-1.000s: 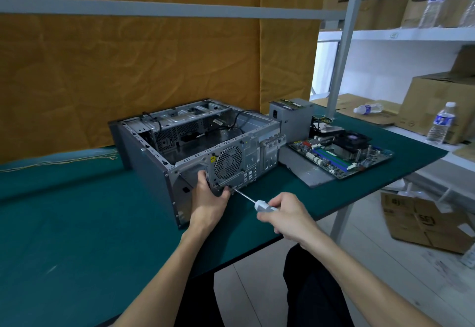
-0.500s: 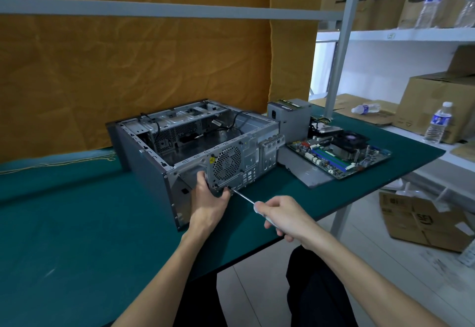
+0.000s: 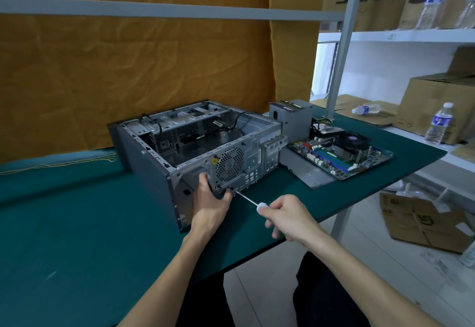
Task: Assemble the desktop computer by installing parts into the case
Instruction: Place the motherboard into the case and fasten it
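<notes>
An open grey computer case (image 3: 151, 167) lies on its side on the green table (image 3: 64, 236), its rear panel with the round fan grille (image 3: 229, 164) facing me. My left hand (image 3: 212, 205) grips the lower edge of that panel, thumb below the grille and fingers inside the opening. My right hand (image 3: 290, 217) holds a white-handled screwdriver (image 3: 246, 199), whose tip meets the panel beside my left thumb. To the right of the case stand a grey power supply (image 3: 295, 118) and a motherboard (image 3: 341, 155) with a black cooler.
A loose grey side panel (image 3: 305, 172) lies under the motherboard's near edge. A metal post (image 3: 339, 51) rises behind the table. Shelves at right carry cardboard boxes and water bottles (image 3: 438, 124). A flattened box (image 3: 421, 221) lies on the floor past the table's right edge.
My right hand has shifted its hold along the screwdriver handle while the tip stays at the rear panel. My left hand keeps its grip on the case.
</notes>
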A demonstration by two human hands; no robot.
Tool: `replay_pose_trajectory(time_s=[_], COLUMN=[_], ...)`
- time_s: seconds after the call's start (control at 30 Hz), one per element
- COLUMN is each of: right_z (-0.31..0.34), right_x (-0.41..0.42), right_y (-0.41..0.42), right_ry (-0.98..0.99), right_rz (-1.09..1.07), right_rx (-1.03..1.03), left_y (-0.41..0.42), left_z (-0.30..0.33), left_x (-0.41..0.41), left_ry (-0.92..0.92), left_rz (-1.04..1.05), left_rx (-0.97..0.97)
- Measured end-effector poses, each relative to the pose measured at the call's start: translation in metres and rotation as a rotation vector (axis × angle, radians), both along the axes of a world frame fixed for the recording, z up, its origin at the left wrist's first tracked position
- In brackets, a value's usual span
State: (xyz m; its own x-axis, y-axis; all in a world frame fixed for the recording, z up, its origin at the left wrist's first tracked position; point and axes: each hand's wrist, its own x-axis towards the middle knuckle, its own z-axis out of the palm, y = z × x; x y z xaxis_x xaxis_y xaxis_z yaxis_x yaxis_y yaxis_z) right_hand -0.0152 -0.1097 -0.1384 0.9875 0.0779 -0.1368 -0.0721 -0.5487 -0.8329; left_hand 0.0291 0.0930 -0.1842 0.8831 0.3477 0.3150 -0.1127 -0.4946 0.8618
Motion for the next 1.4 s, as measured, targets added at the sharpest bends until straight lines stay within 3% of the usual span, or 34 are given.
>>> replay_pose_trajectory(time_s=[0.1, 0.27, 0.43, 0.57, 0.67, 0.8, 1.4], right_z=[0.003, 0.0, 0.003, -0.001, -0.005, -0.005, -0.025], right_x=[-0.001, -0.002, -0.001, -0.004, -0.004, -0.005, -0.022], right_y=[0.0, 0.0, -0.001, -0.005, -0.003, -0.001, -0.007], right_ry=[0.064, -0.032, 0.052, -0.086, -0.087, -0.02, -0.281], right_rz=[0.038, -0.024, 0.064, -0.02, -0.005, 0.033, 0.018], right_rx=[0.026, -0.072, -0.066, -0.232, -0.12, -0.121, 0.047], left_y=[0.0, 0.002, 0.004, 0.004, 0.004, 0.003, 0.0], left_z=[-0.001, -0.004, -0.007, -0.008, -0.008, -0.008, -0.003], left_x=[0.0, -0.001, -0.001, -0.001, 0.0, 0.001, 0.001], left_ry=[-0.005, -0.017, -0.03, -0.035, -0.023, -0.031, -0.015], left_rz=[-0.002, -0.006, -0.001, -0.009, -0.003, 0.012, -0.028], left_rx=[-0.005, -0.053, -0.064, -0.063, -0.049, -0.025, -0.013])
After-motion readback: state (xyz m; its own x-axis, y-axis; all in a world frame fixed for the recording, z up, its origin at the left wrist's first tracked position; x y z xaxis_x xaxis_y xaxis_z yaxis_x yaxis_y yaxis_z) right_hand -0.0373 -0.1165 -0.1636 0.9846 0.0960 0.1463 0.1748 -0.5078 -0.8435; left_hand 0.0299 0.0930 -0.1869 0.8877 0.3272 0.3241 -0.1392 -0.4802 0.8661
